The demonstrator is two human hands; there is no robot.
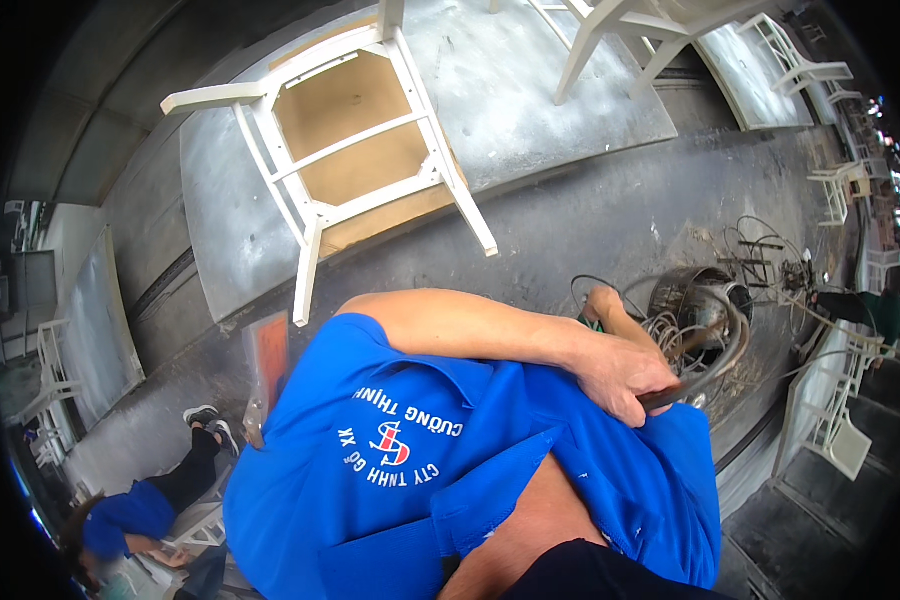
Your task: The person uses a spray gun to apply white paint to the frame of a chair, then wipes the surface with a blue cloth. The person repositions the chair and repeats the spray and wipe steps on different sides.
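Head view: the left hand (622, 378) grasps a dark, hose-like piece (660, 398) before the blue shirt (315, 470), and the right hand (602, 302) curls at a green thing (592, 323) (whether gripped, I cannot tell). Beyond is a round metal container (674, 291) with looped hose (738, 345); farther off, a white chair (355, 147) rests on cardboard (345, 97) over a grey tabletop (530, 120).

Grey hose (740, 345): thick, bent in a wide curve, lower end near the left hand (625, 382). Dark length (660, 398) clasped there, protruding past fingers; join to hose unclear. Green object (592, 324) at right hand (602, 300): sliver visible, shape hidden.
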